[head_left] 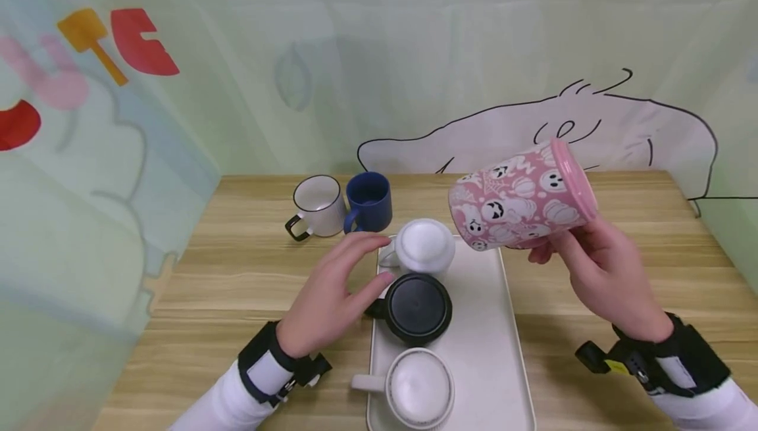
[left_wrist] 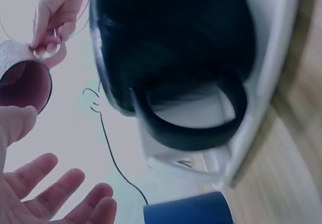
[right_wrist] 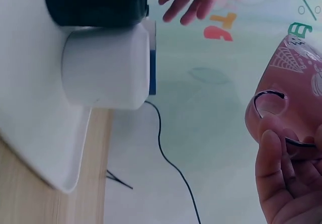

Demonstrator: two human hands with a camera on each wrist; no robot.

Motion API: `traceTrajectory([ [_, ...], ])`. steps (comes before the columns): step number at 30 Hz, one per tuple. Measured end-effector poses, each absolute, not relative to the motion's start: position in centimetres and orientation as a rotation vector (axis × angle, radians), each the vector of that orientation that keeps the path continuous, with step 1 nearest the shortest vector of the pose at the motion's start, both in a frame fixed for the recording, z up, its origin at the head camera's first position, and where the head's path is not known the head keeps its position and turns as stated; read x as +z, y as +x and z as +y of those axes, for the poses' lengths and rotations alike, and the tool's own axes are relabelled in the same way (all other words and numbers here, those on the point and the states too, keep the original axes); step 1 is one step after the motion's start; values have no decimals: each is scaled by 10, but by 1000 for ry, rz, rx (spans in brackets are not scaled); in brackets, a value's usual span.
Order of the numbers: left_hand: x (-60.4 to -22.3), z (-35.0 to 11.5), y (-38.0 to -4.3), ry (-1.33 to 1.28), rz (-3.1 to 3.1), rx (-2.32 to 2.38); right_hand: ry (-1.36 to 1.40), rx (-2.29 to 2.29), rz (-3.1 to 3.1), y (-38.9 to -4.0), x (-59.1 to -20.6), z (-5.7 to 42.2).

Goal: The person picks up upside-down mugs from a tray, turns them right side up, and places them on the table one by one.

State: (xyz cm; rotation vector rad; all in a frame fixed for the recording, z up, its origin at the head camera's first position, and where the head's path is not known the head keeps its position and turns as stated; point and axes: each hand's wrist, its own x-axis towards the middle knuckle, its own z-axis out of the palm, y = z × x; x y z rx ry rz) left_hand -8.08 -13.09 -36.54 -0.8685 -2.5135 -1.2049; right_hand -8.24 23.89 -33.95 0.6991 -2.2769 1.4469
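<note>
- Head view: a wood-grained table (head_left: 225,279) stands against a pale green cloth (head_left: 391,56) printed with line drawings and coloured shapes.
- On it lies a white tray (head_left: 485,326) with three mugs bottom up along its left side: a white mug (head_left: 425,247), a black mug (head_left: 418,308) and a cream mug (head_left: 419,388).
- Beyond them, a black-rimmed mug (head_left: 322,210) and a blue mug (head_left: 374,204) stand upright.
- A pink mug (head_left: 515,204), patterned with ghosts, pumpkins and webs, is tilted in the air above the tray's far right corner; the right hand (head_left: 616,273) grips its underside.
- The left hand (head_left: 340,293) hovers by the white and black mugs, thumb apart from forefinger; any touch is unclear.
- Left wrist view: the left fingers are spread and loosely bent; the pink mug's mouth shows a plain, darker pink inside.
- Right wrist view: the right fingers curl round the glossy pink handle (right_wrist: 251,123), dark along its edge.
</note>
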Motion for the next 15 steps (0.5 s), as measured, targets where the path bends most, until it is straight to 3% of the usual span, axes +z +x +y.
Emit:
traceTrajectory([
  [15,-339,-86,-112,-821,-2437,-1739,730,2237,-1994,-109,-331,189],
])
